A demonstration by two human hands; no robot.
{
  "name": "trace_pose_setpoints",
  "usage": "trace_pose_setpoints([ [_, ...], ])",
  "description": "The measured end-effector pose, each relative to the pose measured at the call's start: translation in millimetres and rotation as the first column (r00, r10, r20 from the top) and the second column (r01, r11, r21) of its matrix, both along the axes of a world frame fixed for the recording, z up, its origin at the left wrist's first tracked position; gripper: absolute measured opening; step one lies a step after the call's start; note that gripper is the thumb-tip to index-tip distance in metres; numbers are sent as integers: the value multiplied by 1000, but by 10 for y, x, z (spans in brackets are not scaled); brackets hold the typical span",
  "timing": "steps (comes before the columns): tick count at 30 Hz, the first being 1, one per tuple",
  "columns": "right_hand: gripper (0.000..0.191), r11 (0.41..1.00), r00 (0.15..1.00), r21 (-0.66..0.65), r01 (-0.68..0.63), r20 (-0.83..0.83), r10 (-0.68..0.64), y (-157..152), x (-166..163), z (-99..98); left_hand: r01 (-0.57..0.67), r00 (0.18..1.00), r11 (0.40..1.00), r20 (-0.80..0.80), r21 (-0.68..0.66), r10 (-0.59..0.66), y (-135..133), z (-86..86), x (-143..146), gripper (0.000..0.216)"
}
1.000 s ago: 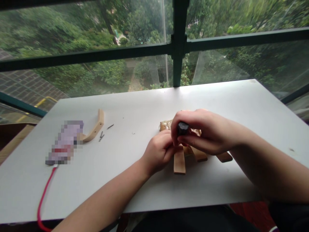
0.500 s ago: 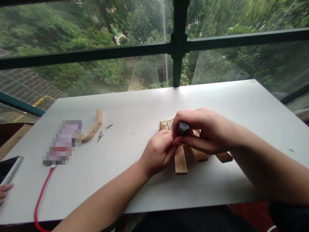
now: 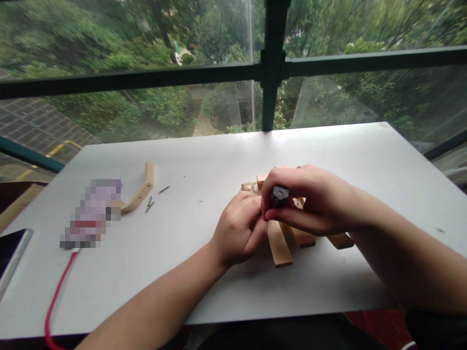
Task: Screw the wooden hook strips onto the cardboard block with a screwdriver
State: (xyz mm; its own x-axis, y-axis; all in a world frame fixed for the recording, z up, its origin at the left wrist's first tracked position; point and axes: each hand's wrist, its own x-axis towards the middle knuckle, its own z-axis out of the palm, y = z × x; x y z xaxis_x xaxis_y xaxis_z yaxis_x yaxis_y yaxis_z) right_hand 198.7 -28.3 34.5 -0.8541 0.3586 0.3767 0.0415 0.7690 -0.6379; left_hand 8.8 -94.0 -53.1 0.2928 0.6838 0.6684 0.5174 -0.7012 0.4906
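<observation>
My right hand (image 3: 306, 199) is closed round a screwdriver (image 3: 280, 196), whose black ridged handle points up at me; its shaft and tip are hidden. Beneath both hands lies a wooden piece with several pale slats (image 3: 280, 245) that stick out toward me. My left hand (image 3: 239, 226) is curled against the left side of this piece, thumb and fingers pinched near the nearest slat, just by the screwdriver. Behind my left knuckles shows a shiny, clear-wrapped brownish part (image 3: 249, 186). The joint between the hands is covered by my fingers.
On the white table (image 3: 175, 257), left of my hands, lie a bent wooden piece with holes (image 3: 140, 194) and several dark screws (image 3: 149, 204). A blurred-out phone-like object (image 3: 91, 209) has a red cable (image 3: 60, 291). A dark-screened device (image 3: 14, 257) sits at the left edge.
The nearest slat has swung so its near end points further right. My left hand has shifted slightly with it. Another person's hand at the far left has gone out of view.
</observation>
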Motion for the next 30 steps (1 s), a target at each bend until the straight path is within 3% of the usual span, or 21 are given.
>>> trace_pose_setpoints([
  [6,12,1000,1000,17,12,10,-12,-3,-1,9,-26,996,1000,86,-13,27,18,-8,15,10],
  [13,15,999,998,21,50,28,-50,-2,-20,-6,32,990,998,142,-61,-23,13,-45,24,7],
  [17,22,998,998,-36,-49,-30,48,-31,-2,64,63,987,994,152,-88,-49,1,-88,30,11],
  [20,40,987,991,-87,-134,-42,130,-48,25,123,63,989,996,139,-64,-54,5,-106,34,7],
  [22,35,986,989,-74,-147,-13,147,-38,33,125,53,989,999,142,-11,-51,12,-102,35,5],
  [26,8,995,995,-16,-99,24,99,4,16,54,70,988,997,136,19,-72,15,-79,34,8],
  [30,8,999,998,44,6,55,-9,3,-17,20,65,989,998,131,13,-66,10,-67,25,7],
])
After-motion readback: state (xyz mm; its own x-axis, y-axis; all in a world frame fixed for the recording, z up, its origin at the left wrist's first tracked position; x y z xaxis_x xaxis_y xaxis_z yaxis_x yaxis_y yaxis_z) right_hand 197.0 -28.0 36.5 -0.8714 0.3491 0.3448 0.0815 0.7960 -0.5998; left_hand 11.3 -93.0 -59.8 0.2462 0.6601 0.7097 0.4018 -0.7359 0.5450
